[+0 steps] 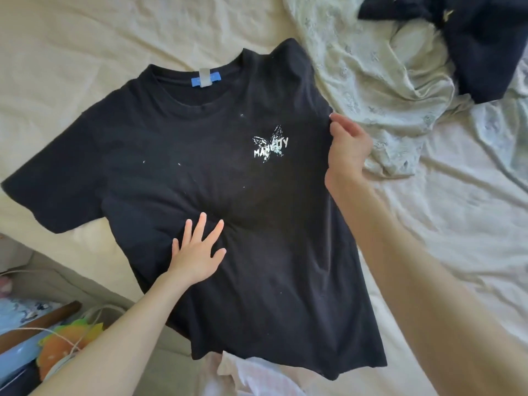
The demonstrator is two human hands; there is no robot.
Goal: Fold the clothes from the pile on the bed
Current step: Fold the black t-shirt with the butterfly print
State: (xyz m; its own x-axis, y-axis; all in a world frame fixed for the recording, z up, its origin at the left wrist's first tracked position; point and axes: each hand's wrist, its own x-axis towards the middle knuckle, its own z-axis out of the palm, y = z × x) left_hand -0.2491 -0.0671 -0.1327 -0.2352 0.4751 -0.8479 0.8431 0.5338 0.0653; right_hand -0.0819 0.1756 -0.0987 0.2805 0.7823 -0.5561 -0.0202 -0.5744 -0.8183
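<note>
Right hand (347, 147) fingers behind T-shirt (177, 155) edge

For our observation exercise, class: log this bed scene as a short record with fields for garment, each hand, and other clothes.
garment: black T-shirt, spread face up on the bed, butterfly print on the chest
left hand: flat, fingers spread, pressing the shirt's middle
right hand: grip on the shirt's right edge, at the sleeve
other clothes: pale floral cloth and dark garment, both unfolded, upper right
</note>
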